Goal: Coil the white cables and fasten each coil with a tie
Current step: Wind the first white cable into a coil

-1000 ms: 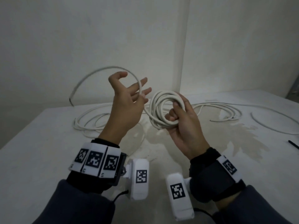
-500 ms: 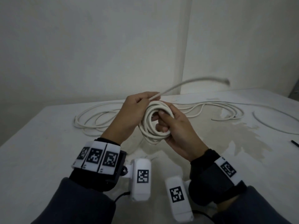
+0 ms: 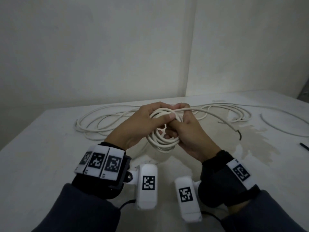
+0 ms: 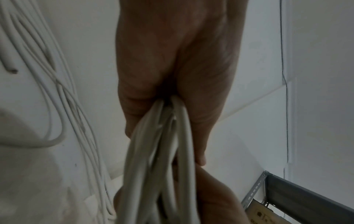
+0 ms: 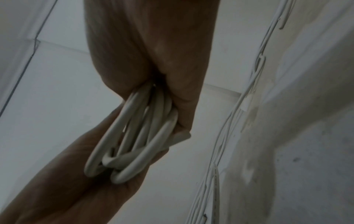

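Observation:
Both hands hold one coil of white cable (image 3: 163, 141) above the table. My left hand (image 3: 143, 121) grips the coil's left and upper part, its thumb lying across the loops. My right hand (image 3: 187, 129) grips the right side, fingers curled through the middle. The cable's free end (image 3: 222, 121) arcs out to the right and hangs down to a dark tip. The left wrist view shows the coil (image 4: 161, 159) running out from my closed left palm (image 4: 172, 75). In the right wrist view the coil (image 5: 138, 133) is bunched in my right hand (image 5: 153, 53).
Loose white cables (image 3: 100, 123) lie in loops on the white table (image 3: 41, 156) behind my left hand, and more cable (image 3: 234, 113) lies behind my right. A separate curved cable (image 3: 274, 126) and a thin black tie (image 3: 303, 145) lie far right. A stain marks the table.
My left hand swung the free cable over from the upper left and came onto the coil. The loose end now trails right and has dropped lower. The coil sank slightly toward me.

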### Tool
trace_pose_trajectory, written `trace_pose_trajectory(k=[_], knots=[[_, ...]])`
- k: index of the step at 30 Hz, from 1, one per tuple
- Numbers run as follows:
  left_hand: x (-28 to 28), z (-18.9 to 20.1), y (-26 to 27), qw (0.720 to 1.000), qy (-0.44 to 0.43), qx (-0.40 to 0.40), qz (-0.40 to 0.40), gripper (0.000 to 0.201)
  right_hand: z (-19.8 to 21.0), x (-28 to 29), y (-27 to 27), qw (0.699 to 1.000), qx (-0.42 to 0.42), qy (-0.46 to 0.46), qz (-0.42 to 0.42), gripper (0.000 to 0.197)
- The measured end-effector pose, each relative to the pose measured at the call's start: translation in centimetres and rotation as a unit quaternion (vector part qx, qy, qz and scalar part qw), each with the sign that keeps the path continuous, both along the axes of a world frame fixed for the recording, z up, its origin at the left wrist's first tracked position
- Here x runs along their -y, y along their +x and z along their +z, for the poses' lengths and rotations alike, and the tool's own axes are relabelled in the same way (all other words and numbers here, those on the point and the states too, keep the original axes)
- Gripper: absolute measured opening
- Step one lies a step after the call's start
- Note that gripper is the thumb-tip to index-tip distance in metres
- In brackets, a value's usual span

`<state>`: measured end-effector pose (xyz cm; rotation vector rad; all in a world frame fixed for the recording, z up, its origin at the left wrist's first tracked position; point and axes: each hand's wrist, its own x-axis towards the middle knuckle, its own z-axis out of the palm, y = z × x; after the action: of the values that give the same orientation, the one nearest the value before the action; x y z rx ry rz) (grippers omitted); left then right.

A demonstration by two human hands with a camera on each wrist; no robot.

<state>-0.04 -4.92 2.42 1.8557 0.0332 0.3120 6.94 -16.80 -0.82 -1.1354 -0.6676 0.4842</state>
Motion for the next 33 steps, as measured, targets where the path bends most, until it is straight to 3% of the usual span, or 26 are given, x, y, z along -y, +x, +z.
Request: trace_pose_trajectory(k=[5,8,10,12,16,23,29,33], knots=[[-0.1,-0.1,0.0,1.000,-0.025,0.011,-0.010,0.022,0.1,0.0,0.0,1.000,-0.021,0.003,0.010,0.027],[-0.5,0.0,-0.1,0.999,-0.026,0.019,0.001,0.020,0.6,0.2,0.3,0.990,-0.103,0.055,0.082,0.036],[-0.8,0.0,-0.3,1.000,-0.023,0.015,0.004,0.020,0.6,0.5,0.7,0.989,-0.105,0.047,0.089,0.026],[-0.9,0.1,-0.5,1.000,-0.020,0.010,-0.003,0.021,0.3,0.8,1.1,1.000,-0.016,-0.011,0.019,0.034],[-0.6,0.3,-0.4,0.999,-0.030,-0.013,-0.022,0.034,-0.1,1.4,1.9,0.986,0.106,-0.053,-0.120,0.046],[-0.4,-0.2,-0.2,0.998,-0.032,-0.045,-0.018,0.021,-0.1,1.3,2.8,0.978,0.039,0.042,-0.201,0.044],[-2.0,0.2,-0.2,0.991,-0.127,0.011,0.037,0.035,-0.4,0.8,2.1,0.988,0.050,0.058,-0.133,0.039],[-3.0,0.2,-0.4,0.988,-0.135,0.045,0.065,0.026,-0.3,0.8,1.5,0.993,0.083,0.051,-0.073,0.017]])
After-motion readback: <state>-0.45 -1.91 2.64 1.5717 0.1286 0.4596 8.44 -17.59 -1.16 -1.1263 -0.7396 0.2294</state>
